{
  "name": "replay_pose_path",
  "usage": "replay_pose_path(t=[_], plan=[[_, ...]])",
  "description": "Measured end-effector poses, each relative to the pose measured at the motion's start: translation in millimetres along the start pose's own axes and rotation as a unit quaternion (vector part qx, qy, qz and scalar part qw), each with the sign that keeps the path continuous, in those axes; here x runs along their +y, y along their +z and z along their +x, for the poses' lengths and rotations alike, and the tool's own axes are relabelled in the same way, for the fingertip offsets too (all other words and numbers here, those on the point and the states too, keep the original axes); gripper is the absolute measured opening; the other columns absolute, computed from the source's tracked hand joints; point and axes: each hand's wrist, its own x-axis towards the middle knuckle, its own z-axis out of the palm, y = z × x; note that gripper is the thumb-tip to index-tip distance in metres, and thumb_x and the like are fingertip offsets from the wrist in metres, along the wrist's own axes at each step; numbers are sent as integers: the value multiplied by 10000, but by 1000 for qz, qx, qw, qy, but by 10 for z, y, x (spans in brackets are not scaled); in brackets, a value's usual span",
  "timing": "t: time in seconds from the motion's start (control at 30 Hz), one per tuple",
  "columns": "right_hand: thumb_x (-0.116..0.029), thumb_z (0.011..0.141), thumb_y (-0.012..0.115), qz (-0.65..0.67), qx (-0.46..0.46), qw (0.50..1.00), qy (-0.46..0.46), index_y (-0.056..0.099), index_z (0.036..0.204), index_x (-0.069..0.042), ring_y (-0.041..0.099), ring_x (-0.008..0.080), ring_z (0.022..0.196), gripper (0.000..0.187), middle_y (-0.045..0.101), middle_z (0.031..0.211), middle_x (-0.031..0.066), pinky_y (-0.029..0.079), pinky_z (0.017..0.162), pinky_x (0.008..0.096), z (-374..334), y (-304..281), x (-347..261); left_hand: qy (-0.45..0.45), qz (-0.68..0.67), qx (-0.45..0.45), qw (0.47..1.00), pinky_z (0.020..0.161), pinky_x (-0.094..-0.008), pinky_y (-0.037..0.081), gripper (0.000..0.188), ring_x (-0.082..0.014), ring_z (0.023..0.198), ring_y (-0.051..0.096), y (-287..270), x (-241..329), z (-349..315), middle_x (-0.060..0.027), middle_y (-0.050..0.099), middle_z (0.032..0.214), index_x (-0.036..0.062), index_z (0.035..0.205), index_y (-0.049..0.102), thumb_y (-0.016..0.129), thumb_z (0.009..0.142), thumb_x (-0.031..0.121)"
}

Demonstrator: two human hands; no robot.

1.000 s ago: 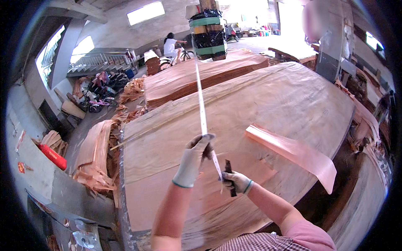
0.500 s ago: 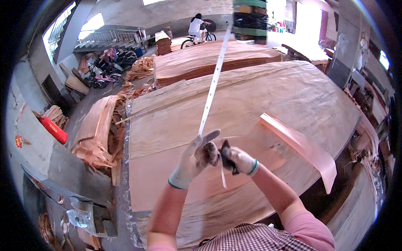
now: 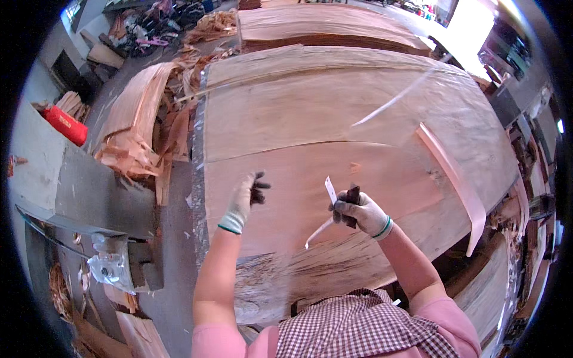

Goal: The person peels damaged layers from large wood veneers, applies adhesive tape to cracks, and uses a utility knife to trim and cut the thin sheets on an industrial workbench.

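My right hand [image 3: 362, 213], in a grey-stained white glove with a green cuff, is closed round a dark flat tool [image 3: 353, 192], perhaps a blade. It also grips a short white perforated tape [image 3: 330, 190], whose tail [image 3: 319, 233] hangs out toward the lower left. To the left, my gloved left hand [image 3: 246, 196] hovers with its fingers apart and nothing in it. Beneath both hands lies a smooth pinkish veneer patch [image 3: 280, 179] on a large pale wood sheet [image 3: 286, 107]. A longer white tape strip [image 3: 397, 96], blurred, shows farther off over the sheet.
A curled veneer strip [image 3: 455, 179] lies on the sheet's right part and overhangs its edge. Behind is a veneer stack [image 3: 322, 27]. At left stand a bent veneer pile [image 3: 136, 107], scraps [image 3: 209, 30], a red bag-like object [image 3: 64, 124] and a grey block [image 3: 101, 185].
The long tape stretched up from my left hand is out of it and now farther right over the sheet. My hands have moved apart, the left one opening. The view has tilted downward.
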Motion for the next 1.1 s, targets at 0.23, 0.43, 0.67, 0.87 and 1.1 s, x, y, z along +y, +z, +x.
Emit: replay_pose_path(t=[0.23, 0.43, 0.67, 0.87, 1.1], plan=[[-262, 918, 582, 41, -37, 998, 34, 642, 972, -41, 520, 92, 595, 235, 558, 690, -4, 404, 539, 233, 1187, 545, 119, 328, 567, 218, 723, 866, -360, 488, 191, -290, 976, 610, -987, -262, 323, -107, 652, 1028, 59, 1009, 668, 615, 827, 81], [-217, 870, 599, 38, -8, 997, 60, 661, 932, -36, 504, 109, 582, 201, 577, 690, 7, 387, 533, 261, 2664, 1344, 388, 313, 614, 249, 681, 937, -414, 438, 371, -312, 1063, 559, -1357, -155, 666, -119, 594, 1116, 65, 1106, 589, 691, 781, 213], [-187, 791, 668, 25, 98, 978, 183, 665, 838, 20, 565, 158, 625, 212, 625, 732, 49, 445, 567, 331, 3511, 1473, 673, 278, 734, 160, 598, 921, -413, 400, 551, -285, 1005, 529, -1284, -96, 874, -34, 532, 1316, 165, 1347, 477, 620, 825, 267], [-197, 800, 626, -444, 42, 894, 37, 666, 820, -16, 574, 148, 595, 186, 631, 685, 51, 458, 564, 282, 3081, 828, 561, 232, 793, 117, 551, 995, -416, 340, 475, -291, 1073, 476, -1323, 33, 838, -1, 483, 1390, 181, 1338, 504, 487, 899, 360], [-248, 802, 623, -122, 183, 960, 174, 674, 786, -38, 515, 154, 504, 217, 579, 631, 44, 395, 444, 285, 2744, -179, 424, 260, 786, 120, 548, 1102, -573, 73, 585, -315, 1339, 315, -99, 91, 1237, -44, 462, 1405, 161, 1345, 484, 559, 835, 438]])
